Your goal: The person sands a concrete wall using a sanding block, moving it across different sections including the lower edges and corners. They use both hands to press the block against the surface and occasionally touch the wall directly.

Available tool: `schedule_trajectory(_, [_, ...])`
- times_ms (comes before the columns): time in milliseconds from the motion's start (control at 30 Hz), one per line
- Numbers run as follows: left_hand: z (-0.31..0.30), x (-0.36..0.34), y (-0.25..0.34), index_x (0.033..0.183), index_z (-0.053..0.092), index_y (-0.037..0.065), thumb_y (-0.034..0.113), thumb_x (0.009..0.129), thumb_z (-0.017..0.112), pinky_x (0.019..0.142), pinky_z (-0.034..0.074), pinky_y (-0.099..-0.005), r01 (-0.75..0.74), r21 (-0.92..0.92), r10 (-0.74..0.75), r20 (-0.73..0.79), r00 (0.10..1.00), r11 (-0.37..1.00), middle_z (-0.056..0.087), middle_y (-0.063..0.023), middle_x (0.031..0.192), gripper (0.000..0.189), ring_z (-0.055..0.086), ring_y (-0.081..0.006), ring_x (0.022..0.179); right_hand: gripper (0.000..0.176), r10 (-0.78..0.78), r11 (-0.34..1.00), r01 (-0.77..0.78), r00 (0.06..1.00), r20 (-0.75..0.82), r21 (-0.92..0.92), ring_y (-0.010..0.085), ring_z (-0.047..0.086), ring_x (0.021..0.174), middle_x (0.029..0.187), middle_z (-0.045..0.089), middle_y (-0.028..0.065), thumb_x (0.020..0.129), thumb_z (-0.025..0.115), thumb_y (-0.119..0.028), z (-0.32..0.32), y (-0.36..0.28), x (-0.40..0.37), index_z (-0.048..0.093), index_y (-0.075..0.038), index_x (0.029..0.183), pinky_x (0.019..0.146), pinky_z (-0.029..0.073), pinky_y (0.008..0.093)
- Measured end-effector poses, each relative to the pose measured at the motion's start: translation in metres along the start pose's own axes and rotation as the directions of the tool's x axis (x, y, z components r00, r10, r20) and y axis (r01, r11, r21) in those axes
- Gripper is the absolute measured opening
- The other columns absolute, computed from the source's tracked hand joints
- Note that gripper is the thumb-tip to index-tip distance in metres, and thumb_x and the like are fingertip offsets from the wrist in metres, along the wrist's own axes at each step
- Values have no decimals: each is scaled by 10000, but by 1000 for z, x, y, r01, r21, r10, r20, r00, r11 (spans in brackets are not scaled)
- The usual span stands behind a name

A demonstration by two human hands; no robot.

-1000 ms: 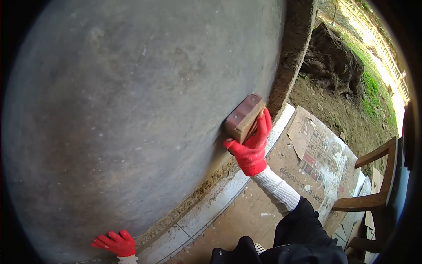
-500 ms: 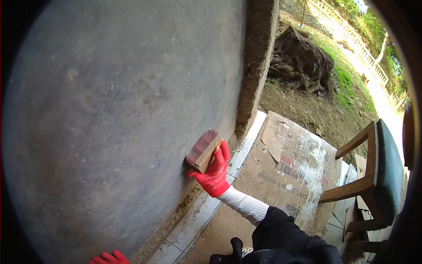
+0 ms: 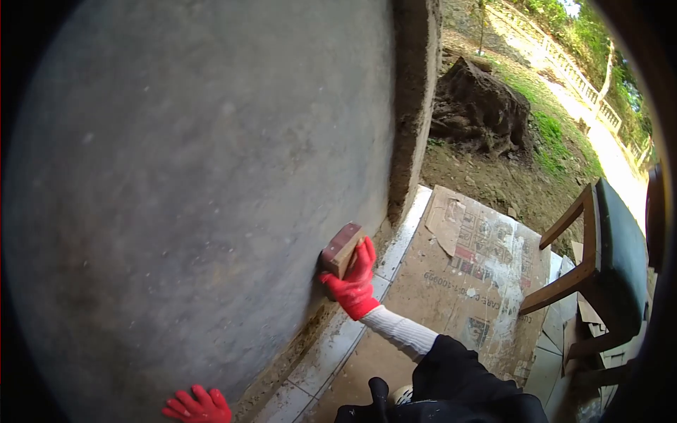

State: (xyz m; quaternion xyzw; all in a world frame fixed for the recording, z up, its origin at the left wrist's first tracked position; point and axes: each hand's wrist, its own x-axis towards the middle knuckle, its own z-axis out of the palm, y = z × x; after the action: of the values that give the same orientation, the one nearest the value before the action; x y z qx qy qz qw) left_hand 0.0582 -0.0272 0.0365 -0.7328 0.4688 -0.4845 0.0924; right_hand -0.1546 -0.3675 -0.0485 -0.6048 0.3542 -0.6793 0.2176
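A wooden block wrapped in dark red sandpaper (image 3: 345, 243) is gripped in my right hand (image 3: 355, 283), which wears a red glove with a white cuff. The block rests against the grey plastered wall (image 3: 204, 169), close to its lower edge. My left hand (image 3: 198, 405), also in a red glove, lies against the wall at the bottom of the view with its fingers spread and nothing in it.
Cardboard (image 3: 451, 289) covers part of the tiled floor (image 3: 319, 358) along the wall. A chair with a dark green seat (image 3: 615, 261) stands at the right. Beyond the wall's end are a tree stump (image 3: 479, 109), grass and a railing.
My right hand and the block have shifted slightly right and down in the view. More of my left hand shows, higher up and further right, with its fingers spread on the wall.
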Motion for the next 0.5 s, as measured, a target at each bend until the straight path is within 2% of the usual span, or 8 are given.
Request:
schedule_trajectory(67, [-5,2,0,937,426,40,363,905,450,894,206,-740,-2,-42,4,42,999,999,367,-270,1164,325,324,-530,1116,1041,61,996,-62,998,-19,-62,386,370,1270,1409,265,200,529,855,-177,2,-32,13,285,-110,1398,1006,399,431])
schedule_trajectory(100, [-11,5,-1,937,426,40,363,905,450,894,206,-740,-10,-15,11,66,998,1000,367,-270,1164,325,324,-530,1116,1046,6,999,-7,1000,-18,-49,389,358,1277,1417,260,202,530,856,-182,6,-48,21,279,-107,1400,1009,393,438])
schedule_trajectory(200, [-25,6,-11,983,463,74,350,852,523,860,230,-741,-68,-166,69,1,998,984,405,-219,1154,312,386,-514,1021,1054,-107,994,108,994,24,-24,398,334,1292,1432,244,203,536,856,-168,15,-96,31,264,-96,1405,1018,379,439])
schedule_trajectory(267, [-35,-1,-24,1049,480,41,307,796,602,929,201,-750,-221,-578,313,63,948,785,411,-210,1159,387,355,-522,1132,1056,-89,995,89,996,7,-54,398,333,1293,1434,241,202,540,856,-164,17,-80,10,258,-94,1407,1017,381,440])
schedule_trajectory(300, [-40,-6,-29,1049,480,41,307,796,602,929,201,-750,-210,-575,299,62,952,791,411,-210,1159,387,355,-522,1132,1057,-69,994,68,998,-8,-85,397,332,1295,1436,237,200,544,856,-161,19,-67,-5,251,-93,1408,1017,383,441])
schedule_trajectory(367, [-51,-20,-39,1005,499,57,272,751,642,937,225,-731,-388,-753,481,-109,870,531,419,-183,1138,363,389,-484,1133,1054,63,993,-65,998,-29,-100,385,323,1303,1441,227,195,549,851,-156,20,-45,-36,246,-96,1409,1033,369,427])
schedule_trajectory(467, [-74,-34,-40,1009,505,49,243,746,633,958,259,-700,-273,-769,394,-30,919,578,421,-174,1168,352,414,-457,1133,1034,137,980,-143,989,-47,-141,374,311,1312,1446,223,190,564,843,-143,26,-65,-30,248,-95,1409,1051,349,415])
schedule_trajectory(500, [-78,-41,-40,1009,505,49,243,746,633,958,259,-700,-261,-776,397,-16,918,574,421,-174,1168,352,414,-457,1133,1028,73,991,-76,997,-30,-108,372,307,1316,1448,222,187,568,840,-137,25,-92,-17,248,-95,1408,1052,346,416])
